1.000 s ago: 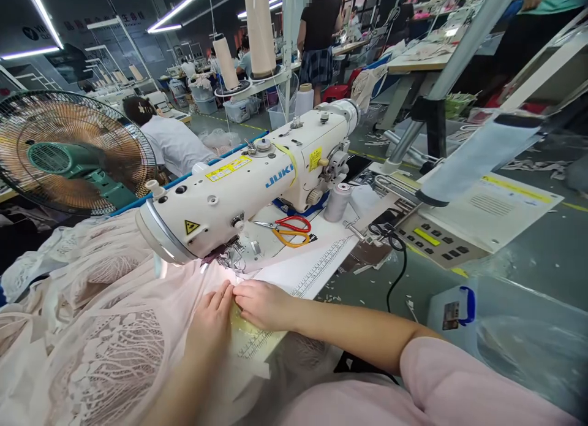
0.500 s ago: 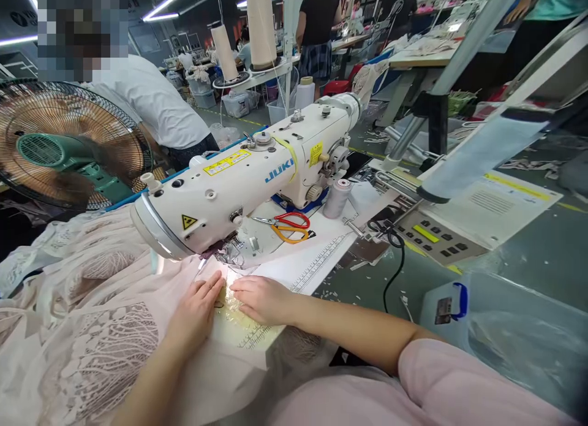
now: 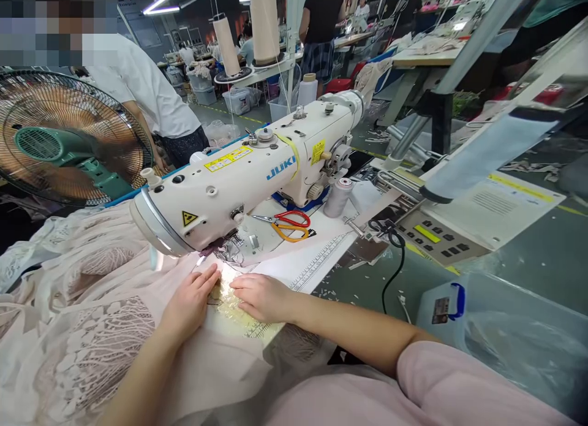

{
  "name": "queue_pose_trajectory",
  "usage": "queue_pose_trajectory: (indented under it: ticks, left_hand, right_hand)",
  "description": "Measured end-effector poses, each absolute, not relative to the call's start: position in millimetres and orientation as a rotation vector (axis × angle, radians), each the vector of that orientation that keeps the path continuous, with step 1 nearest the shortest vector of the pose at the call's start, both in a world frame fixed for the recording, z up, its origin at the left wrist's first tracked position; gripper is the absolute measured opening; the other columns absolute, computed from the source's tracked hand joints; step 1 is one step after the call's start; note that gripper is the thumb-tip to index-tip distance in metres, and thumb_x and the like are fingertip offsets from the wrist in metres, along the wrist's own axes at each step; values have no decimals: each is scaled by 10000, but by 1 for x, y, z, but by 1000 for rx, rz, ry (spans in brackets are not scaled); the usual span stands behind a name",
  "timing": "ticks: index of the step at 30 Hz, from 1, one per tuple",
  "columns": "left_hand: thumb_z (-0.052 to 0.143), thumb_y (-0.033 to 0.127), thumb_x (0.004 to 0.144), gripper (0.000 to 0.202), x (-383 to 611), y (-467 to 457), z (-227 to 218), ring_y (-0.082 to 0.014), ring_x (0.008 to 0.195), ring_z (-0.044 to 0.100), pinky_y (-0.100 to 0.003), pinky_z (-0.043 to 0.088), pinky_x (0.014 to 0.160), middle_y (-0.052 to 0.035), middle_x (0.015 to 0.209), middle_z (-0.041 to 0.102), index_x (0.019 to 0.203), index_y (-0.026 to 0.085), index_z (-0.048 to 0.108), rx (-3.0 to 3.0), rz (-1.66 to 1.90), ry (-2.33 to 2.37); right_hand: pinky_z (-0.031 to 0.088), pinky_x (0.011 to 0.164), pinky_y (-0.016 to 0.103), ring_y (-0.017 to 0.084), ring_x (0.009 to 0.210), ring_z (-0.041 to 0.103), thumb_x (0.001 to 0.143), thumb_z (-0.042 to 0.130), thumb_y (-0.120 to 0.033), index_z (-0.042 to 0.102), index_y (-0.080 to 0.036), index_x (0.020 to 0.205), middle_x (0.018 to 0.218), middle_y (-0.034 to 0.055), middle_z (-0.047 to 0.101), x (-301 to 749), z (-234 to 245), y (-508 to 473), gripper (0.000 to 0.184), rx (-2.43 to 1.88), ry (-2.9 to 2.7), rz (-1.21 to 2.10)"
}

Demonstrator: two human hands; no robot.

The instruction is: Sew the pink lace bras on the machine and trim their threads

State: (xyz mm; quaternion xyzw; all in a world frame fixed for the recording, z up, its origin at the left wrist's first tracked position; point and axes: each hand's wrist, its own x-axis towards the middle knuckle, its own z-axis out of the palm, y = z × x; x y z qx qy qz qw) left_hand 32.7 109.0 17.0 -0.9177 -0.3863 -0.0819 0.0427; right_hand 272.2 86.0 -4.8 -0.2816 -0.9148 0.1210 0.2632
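A white JUKI sewing machine (image 3: 248, 174) stands across the table. Pale pink fabric with lace panels (image 3: 92, 328) is spread in front of it and to the left. My left hand (image 3: 190, 303) lies flat on the fabric, fingers stretched toward the presser foot (image 3: 228, 253). My right hand (image 3: 261, 296) also rests flat on the fabric just right of it, fingers pointing left. Between the two hands a lit strip of fabric edge runs up to the needle. Neither hand holds anything.
Red and orange scissors (image 3: 287, 224) lie on the machine bed beside a grey thread spool (image 3: 339, 197). A control panel (image 3: 434, 237) sits at the right, a plastic bin (image 3: 496, 334) below it. A running fan (image 3: 64, 141) stands at the left; a person in white stands behind it.
Both hands have slid forward with the fabric toward the needle and spread a little apart. The person in white behind the fan has straightened up.
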Motion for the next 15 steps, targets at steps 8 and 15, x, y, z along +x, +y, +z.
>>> queue_pose_trajectory:
  ticks: [8, 15]
  left_hand:
    - [340, 63, 841, 470, 27, 124, 20, -240, 994, 580, -388, 526, 866, -120, 1323, 574, 1247, 97, 574, -2741, -154, -1190]
    - [321, 62, 825, 491, 29, 130, 27, -251, 951, 617, -383, 538, 831, -132, 1229, 640, 1224, 109, 604, -2649, -53, -1268]
  right_hand:
    - [436, 1015, 326, 228, 1093, 575, 845, 540, -235, 659, -83, 991, 1193, 120, 635, 270, -11, 87, 242, -751, -2445, 301]
    - [457, 970, 319, 218, 1055, 591, 830, 557, -223, 656, -108, 949, 1164, 106, 650, 270, -9, 90, 193, -750, -2430, 282]
